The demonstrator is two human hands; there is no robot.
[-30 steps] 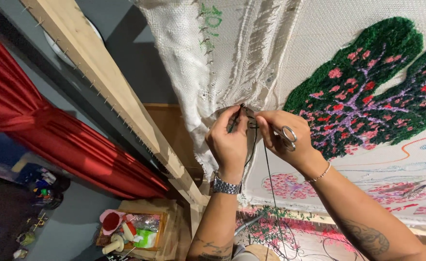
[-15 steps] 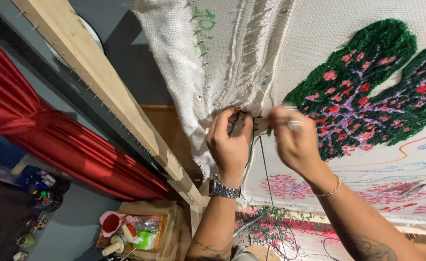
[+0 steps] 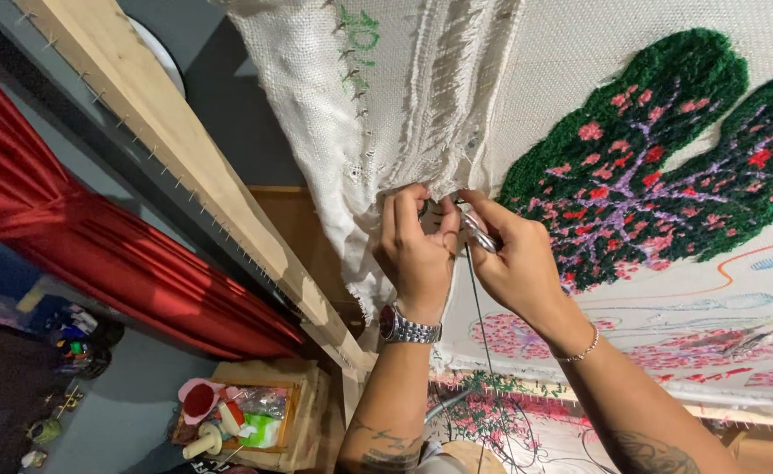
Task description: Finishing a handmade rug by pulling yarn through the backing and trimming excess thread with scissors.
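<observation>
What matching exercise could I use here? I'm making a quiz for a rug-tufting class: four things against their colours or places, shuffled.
Things:
1. curtain
2. tufted leaf shape
3. wristwatch
4. metal tool

Colour or place:
A. on the left wrist
B. red, at the left
C. in the right hand
D. green with pink and purple flecks

Pairs: 1-B, 2-D, 3-A, 4-C. The left hand pinches the frayed edge of the white backing cloth.
</observation>
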